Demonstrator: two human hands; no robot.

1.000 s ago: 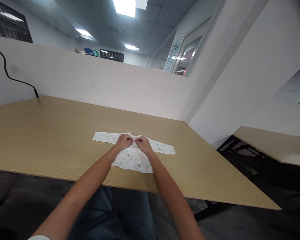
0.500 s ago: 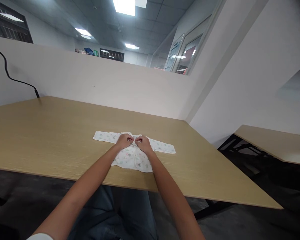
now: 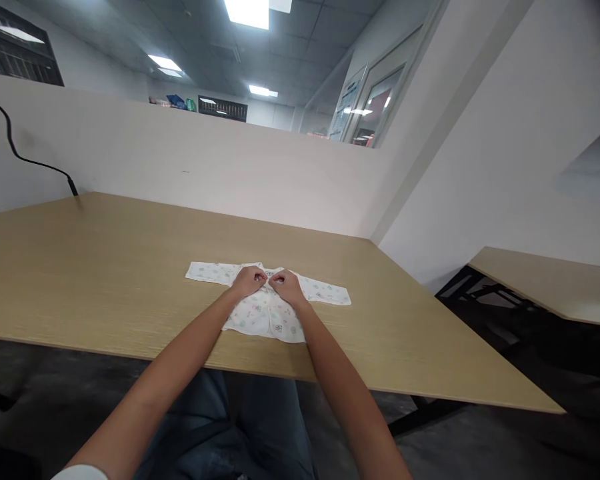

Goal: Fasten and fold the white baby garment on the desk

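A small white baby shirt (image 3: 254, 313) with a faint coloured print lies flat on the table, its two sleeves spread to the left and right. Near the collar, my left hand (image 3: 251, 281) pinches the left front edge of the shirt. Close beside it, my right hand (image 3: 285, 285) pinches the opposite front edge. The fingertips of both hands almost meet at the middle of the neck opening. Whatever fastening lies under the fingers is too small to make out.
The light wood table (image 3: 130, 267) runs up to a low white partition (image 3: 260, 173). A black cable (image 3: 40, 163) hangs down at the far left. To the right, past a wall, stands another table (image 3: 550, 287).
Both hands stay at the collar with nearly the same pinch. The shirt lies as before; the view has shifted very slightly.
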